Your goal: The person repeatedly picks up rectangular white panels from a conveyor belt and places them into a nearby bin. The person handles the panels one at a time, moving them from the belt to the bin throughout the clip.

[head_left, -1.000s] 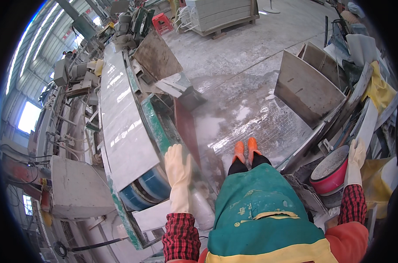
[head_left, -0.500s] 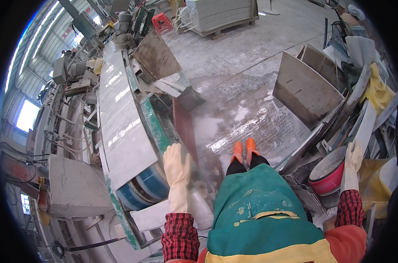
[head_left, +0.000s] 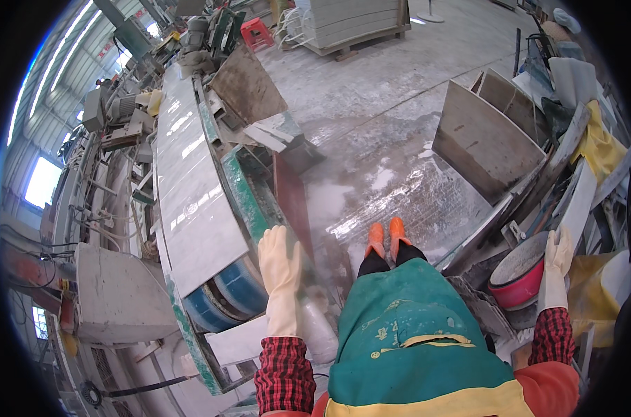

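Observation:
My left hand [head_left: 280,274], in a cream rubber glove, is held out flat with its fingers stretched and the thumb apart; nothing is in it. Close on its left are the blue roller [head_left: 239,288] and the grey flat slab [head_left: 197,208] lying on the machine's long bed. The green metal frame [head_left: 244,187] runs just beyond my fingertips. Far to the right, my right hand [head_left: 557,267], gloved alike, also has straightened fingers and holds nothing. Beside it sits a pink-red round tub [head_left: 520,285] with greyish contents. Whether either hand touches anything is hard to tell.
Brown boards [head_left: 485,142] lean at the right beside a pile of scrap with a yellow cloth [head_left: 599,142]. The concrete floor [head_left: 392,174] is wet and dusty around my orange boots [head_left: 386,240]. Farther off stand a red stool [head_left: 257,35] and a pallet of slabs [head_left: 353,28].

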Tool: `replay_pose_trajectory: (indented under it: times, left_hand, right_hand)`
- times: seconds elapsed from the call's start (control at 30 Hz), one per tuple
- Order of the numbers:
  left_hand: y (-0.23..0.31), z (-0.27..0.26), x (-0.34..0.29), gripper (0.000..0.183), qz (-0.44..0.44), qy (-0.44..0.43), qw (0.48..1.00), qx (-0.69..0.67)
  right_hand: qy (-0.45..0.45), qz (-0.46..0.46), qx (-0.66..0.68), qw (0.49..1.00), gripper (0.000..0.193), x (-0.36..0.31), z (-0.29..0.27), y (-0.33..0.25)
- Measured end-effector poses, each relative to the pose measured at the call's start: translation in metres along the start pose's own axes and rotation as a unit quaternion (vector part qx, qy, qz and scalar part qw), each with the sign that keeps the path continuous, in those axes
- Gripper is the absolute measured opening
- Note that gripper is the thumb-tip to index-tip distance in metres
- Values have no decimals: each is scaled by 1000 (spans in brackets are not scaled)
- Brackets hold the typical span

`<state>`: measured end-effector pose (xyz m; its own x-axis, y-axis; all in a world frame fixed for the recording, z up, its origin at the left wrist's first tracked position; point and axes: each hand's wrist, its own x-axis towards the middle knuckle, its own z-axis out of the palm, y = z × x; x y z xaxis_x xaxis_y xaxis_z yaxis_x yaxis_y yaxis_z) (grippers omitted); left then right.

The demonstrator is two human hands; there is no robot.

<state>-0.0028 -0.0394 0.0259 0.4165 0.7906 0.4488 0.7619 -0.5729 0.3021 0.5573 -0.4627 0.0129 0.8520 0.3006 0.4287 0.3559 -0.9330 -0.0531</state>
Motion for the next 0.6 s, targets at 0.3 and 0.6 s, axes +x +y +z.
replay_pose_trajectory:
  times: [0.3,0.6]
  left_hand:
    - [-2,-8,-3,44,-32,-22,999,-16]
    - [1,-14,-6,44,-46,-4,998,-36]
  right_hand:
    - [-105,159,20,981,90,27,17,16]
    - [-118,380,613,683,60,46,-121,-15]
